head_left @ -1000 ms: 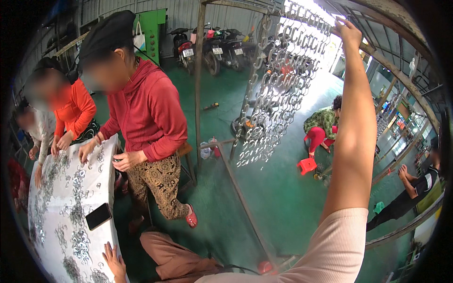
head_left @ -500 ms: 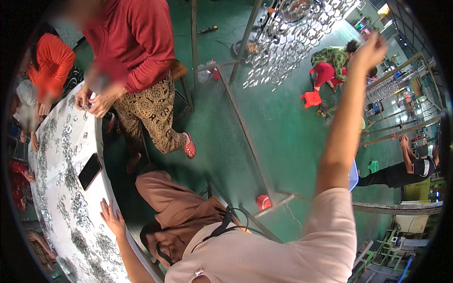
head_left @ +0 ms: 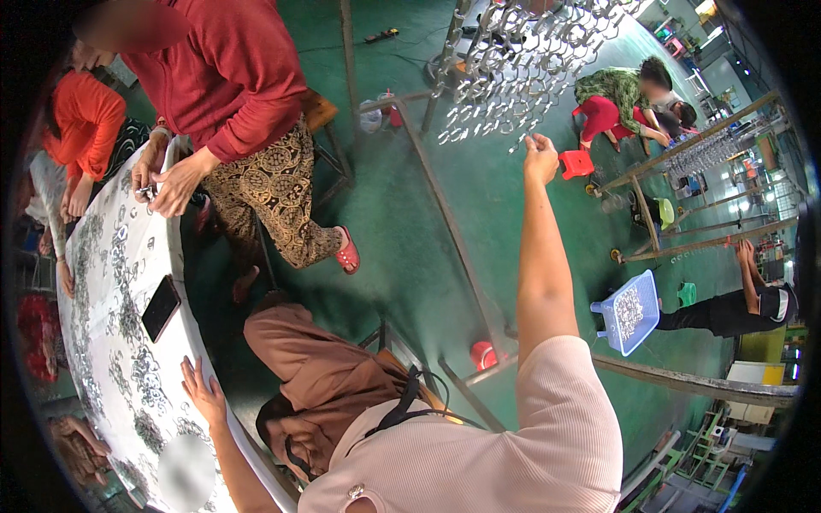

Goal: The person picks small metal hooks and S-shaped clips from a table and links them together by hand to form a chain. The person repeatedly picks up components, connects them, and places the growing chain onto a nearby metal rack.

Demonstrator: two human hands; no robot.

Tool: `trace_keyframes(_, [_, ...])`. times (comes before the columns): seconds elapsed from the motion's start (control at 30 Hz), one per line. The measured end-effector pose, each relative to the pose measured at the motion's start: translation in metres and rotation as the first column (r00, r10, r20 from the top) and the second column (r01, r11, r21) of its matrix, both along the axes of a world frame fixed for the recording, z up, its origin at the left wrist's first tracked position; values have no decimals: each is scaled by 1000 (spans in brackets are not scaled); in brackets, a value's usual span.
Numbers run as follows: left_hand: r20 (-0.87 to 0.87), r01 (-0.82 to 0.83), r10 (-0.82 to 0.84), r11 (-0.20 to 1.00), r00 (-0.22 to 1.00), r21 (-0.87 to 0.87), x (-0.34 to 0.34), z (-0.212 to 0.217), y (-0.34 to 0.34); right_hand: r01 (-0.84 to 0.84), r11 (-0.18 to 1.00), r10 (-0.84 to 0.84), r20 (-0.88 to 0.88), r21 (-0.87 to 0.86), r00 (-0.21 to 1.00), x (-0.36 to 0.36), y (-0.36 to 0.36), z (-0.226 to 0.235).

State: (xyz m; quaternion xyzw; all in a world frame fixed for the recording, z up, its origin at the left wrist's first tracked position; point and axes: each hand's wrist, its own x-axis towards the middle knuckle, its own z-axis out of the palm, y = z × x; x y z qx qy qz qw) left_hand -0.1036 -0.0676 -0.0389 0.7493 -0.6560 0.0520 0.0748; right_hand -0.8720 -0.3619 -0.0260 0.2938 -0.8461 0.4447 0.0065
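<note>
My left hand [head_left: 203, 392] lies on the edge of the white-covered table [head_left: 186, 329], fingers spread, holding nothing. A dark phone [head_left: 161, 308] rests on the table just beyond it. Small silvery and dark metal pieces [head_left: 147, 376] are scattered over the cloth. My right arm is stretched far out, with my right hand [head_left: 540, 161] at the lower end of a hanging mesh of silvery metal links [head_left: 505, 94]. Its fingers are drawn together at a metal link [head_left: 516, 145] there; the grip is small and partly hidden.
A person in a red top [head_left: 231, 77] handles small metal pieces at the table's far end. Metal frame bars [head_left: 440, 214] cross the green floor. To the right are a blue basket [head_left: 623, 312] of metal pieces, a red stool [head_left: 576, 164] and a crouching person [head_left: 611, 98].
My right hand has swung left and lower, from beside the crouching person to the hanging links. The blue basket, mostly hidden before, now shows. My left hand stays on the table.
</note>
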Motion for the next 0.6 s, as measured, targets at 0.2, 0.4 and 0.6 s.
trace_keyframes(0.2, [-7, -4, 4, 1000, 1000, 4, -6, 1, -1, -37, 998, 39, -31, 45, 999, 6, 0, 5])
trace_keyframes(0.4, [-37, -38, 39, 999, 999, 23, -18, 5, -6, -98, 994, 93, -116, -37, 989, 2, 10, 6])
trace_keyframes(0.6, [-223, -55, 4, 974, 975, -221, -15, -1, -6, -397, 917, 389, -326, 44, 862, 12, 55, 23])
